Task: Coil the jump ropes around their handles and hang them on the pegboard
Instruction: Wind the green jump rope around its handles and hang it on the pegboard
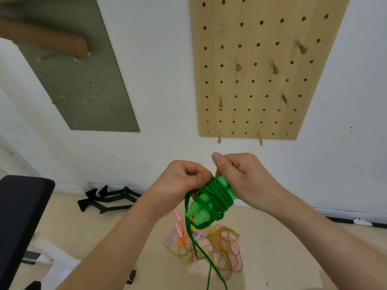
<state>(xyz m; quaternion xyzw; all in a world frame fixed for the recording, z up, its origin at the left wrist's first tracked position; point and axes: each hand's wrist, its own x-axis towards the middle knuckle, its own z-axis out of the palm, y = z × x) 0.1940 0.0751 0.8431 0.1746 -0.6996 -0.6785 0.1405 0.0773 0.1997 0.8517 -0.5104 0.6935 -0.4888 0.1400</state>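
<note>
While the green jump rope (pixel 217 193) is held just below the wooden pegboard (pixel 261 91), coiling is judged well under way but not finished. Two green handles (pixel 201 212) are laid side by side, and several turns of cord are wrapped round them.

The upper ends of the handles are enclosed by the right hand (pixel 245 178), grip curled round them, thumb raised. The cord beside the coil is pinched by the left hand (pixel 180 183), grip curled; exact fingertip contact cannot be made out. A loose tail (pixel 195 245) is seen hanging doubled from the coil, well below the pegboard and running out of view at the bottom. More turns are judged to be needed, then the end secured.

Hanging is not begun. Nothing is seen hung on the pegboard. Its pegs (pixel 238 67) are bare, and two more stick out at its bottom edge, nearest the hands.

Farther below the pegboard, on the floor (pixel 282 258), a tangled pile of thin coloured ropes (pixel 222 248) with pink and orange handles is left uncoiled; the count cannot be told. All of that is judged as work remaining, so the task is placed early: one rope partly wound, none hung.

Left of the pegboard, an olive board (pixel 79 80) with a few pegs is mounted on the same wall. Down and left of the pegboard, a black folded frame (pixel 109 199) lies by the wall.
</note>
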